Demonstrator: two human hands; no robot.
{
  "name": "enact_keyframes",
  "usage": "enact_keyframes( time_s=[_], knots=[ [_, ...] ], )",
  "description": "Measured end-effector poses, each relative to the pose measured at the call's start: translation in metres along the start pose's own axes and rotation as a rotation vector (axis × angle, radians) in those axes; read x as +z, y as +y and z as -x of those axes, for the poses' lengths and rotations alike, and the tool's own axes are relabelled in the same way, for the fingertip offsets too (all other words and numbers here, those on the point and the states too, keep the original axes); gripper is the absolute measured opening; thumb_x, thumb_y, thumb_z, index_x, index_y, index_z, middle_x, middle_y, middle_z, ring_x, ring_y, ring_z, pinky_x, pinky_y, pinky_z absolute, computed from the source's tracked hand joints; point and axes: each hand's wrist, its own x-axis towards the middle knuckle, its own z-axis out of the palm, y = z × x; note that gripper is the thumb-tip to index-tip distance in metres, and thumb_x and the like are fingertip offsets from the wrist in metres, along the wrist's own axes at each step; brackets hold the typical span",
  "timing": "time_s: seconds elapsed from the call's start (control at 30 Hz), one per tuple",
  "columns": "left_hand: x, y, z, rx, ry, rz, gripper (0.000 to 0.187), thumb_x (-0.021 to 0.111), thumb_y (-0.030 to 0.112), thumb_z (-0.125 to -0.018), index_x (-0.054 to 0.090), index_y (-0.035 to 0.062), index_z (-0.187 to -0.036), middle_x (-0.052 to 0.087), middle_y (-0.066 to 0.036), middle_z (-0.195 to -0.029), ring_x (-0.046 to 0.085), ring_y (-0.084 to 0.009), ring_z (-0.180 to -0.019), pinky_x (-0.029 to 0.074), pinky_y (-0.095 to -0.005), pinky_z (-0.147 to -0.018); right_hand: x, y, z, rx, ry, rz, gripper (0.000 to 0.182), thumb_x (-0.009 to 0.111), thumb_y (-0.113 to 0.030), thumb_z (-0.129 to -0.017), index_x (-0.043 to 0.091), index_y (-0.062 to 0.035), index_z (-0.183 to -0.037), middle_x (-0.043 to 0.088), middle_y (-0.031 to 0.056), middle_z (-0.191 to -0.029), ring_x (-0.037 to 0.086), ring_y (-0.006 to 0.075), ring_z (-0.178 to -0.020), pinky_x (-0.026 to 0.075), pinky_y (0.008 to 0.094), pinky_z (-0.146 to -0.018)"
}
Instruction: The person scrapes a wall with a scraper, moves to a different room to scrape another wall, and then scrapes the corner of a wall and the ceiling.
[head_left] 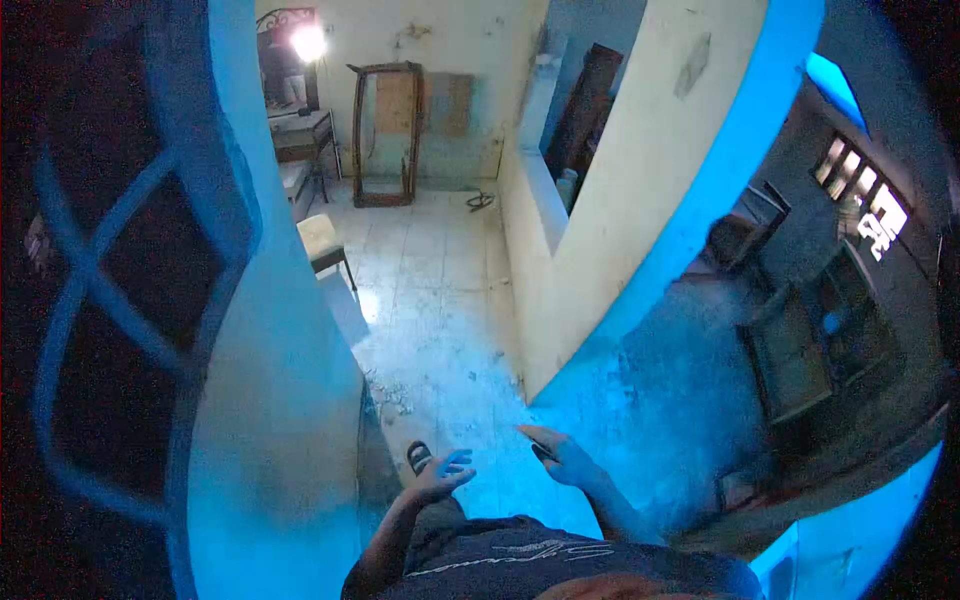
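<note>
My left hand (pixel 440 476) is held out in front of my dark shirt (pixel 520 560), its fingers spread with nothing between them. To its right, my right hand (pixel 562 458) is raised at about the same height, and a small dark object (pixel 543 452) shows by its fingers; what it is I cannot make out. The two hands are apart. Below and beside my left hand, a sandalled foot (pixel 418 456) stands on the tiled floor (pixel 440 330).
A wall (pixel 560 310) with an opening rises at the right, another (pixel 280 400) at the left. Ahead are a stool (pixel 320 240), a wooden frame (pixel 385 197) against the back wall, a desk (pixel 300 130) and a bright lamp (pixel 308 42). Dark furniture (pixel 800 350) stands far right.
</note>
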Motion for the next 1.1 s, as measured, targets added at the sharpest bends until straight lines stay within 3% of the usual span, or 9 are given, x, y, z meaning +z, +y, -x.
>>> enact_keyframes(
  time_s=[0.23,0.37,0.43,0.57,0.73,0.87,0.97,1.03,1.1],
  knots=[
    [-0.145,0.068,-0.098,0.028,-0.025,0.009,0.067,0.069,0.035,-0.086,0.040,0.0057,-0.138,0.053,-0.017,-0.130,0.054,-0.0277,-0.116,0.047,-0.0394,-0.094,0.007,-0.004,-0.198,0.017,-0.245,-0.119,0.051,0.050,0.001,-0.086,0.044,-0.0037,-0.137,0.048,0.0209,-0.135,0.048,0.0361,-0.124,0.039,0.0410,-0.101],
    [-0.213,0.119,-0.153,-0.049,-0.221,0.294,0.082,0.072,0.028,-0.084,0.024,0.0094,-0.148,0.048,-0.014,-0.136,0.051,-0.0239,-0.117,0.048,-0.0363,-0.092,0.020,0.004,-0.268,-0.092,-0.005,0.016,0.051,0.050,0.003,-0.087,0.044,-0.0066,-0.138,0.043,0.0212,-0.139,0.044,0.0376,-0.126,0.038,0.0423,-0.102],
    [-0.236,0.140,-0.177,0.150,-0.266,0.376,0.084,0.073,0.027,-0.083,0.024,0.0101,-0.148,0.047,-0.014,-0.136,0.050,-0.0238,-0.118,0.047,-0.0377,-0.093,0.025,0.009,-0.300,-0.159,0.006,0.096,0.061,0.055,-0.001,-0.080,0.045,-0.0116,-0.139,0.044,0.0227,-0.137,0.047,0.0386,-0.122,0.042,0.0456,-0.099],
    [-0.252,0.146,-0.231,0.267,-0.302,0.273,0.082,0.073,0.027,-0.082,0.027,0.0089,-0.147,0.048,-0.014,-0.134,0.049,-0.0242,-0.119,0.046,-0.0394,-0.095,0.030,0.050,-0.330,-0.198,-0.024,0.090,0.052,0.057,0.000,-0.082,0.049,-0.0079,-0.133,0.044,0.0186,-0.139,0.046,0.0381,-0.123,0.039,0.0452,-0.102],
    [-0.249,0.113,-0.286,-0.012,-0.192,0.620,0.076,0.074,0.033,-0.080,0.036,0.0094,-0.142,0.051,-0.013,-0.130,0.050,-0.0237,-0.117,0.045,-0.0379,-0.095,0.029,0.125,-0.375,-0.089,-0.064,-0.295,0.049,0.059,-0.005,-0.085,0.048,-0.0076,-0.134,0.051,0.0170,-0.134,0.047,0.0335,-0.125,0.041,0.0417,-0.101],
    [-0.274,0.120,-0.360,-0.076,-0.109,0.622,0.076,0.074,0.030,-0.080,0.034,0.0111,-0.143,0.050,-0.011,-0.131,0.050,-0.0231,-0.118,0.045,-0.0373,-0.094,0.002,0.168,-0.434,-0.098,-0.057,-0.291,0.047,0.055,-0.007,-0.090,0.045,-0.0054,-0.136,0.051,0.0174,-0.133,0.049,0.0347,-0.122,0.041,0.0414,-0.101],
    [-0.297,0.151,-0.437,-0.015,-0.122,0.592,0.078,0.074,0.029,-0.080,0.032,0.0119,-0.144,0.049,-0.010,-0.131,0.049,-0.0237,-0.118,0.045,-0.0383,-0.094,-0.042,0.212,-0.487,-0.028,-0.078,-0.414,0.047,0.054,-0.008,-0.091,0.044,-0.0058,-0.137,0.051,0.0178,-0.133,0.050,0.0344,-0.121,0.041,0.0417,-0.101],
    [-0.310,0.182,-0.492,-0.032,-0.114,0.532,0.077,0.073,0.026,-0.081,0.031,0.0123,-0.144,0.049,-0.010,-0.130,0.050,-0.0236,-0.116,0.046,-0.0394,-0.094,-0.074,0.246,-0.524,-0.069,-0.016,-0.201,0.046,0.053,-0.009,-0.092,0.044,-0.0070,-0.137,0.050,0.0177,-0.134,0.050,0.0329,-0.122,0.041,0.0413,-0.101],
    [-0.318,0.221,-0.538,0.015,-0.088,0.565,0.076,0.072,0.024,-0.083,0.029,0.0127,-0.145,0.047,-0.010,-0.131,0.050,-0.0236,-0.115,0.046,-0.0394,-0.093,-0.107,0.276,-0.561,-0.107,0.034,-0.213,0.047,0.054,-0.006,-0.091,0.046,-0.0070,-0.136,0.051,0.0172,-0.133,0.052,0.0323,-0.120,0.042,0.0402,-0.100]
  ],
)
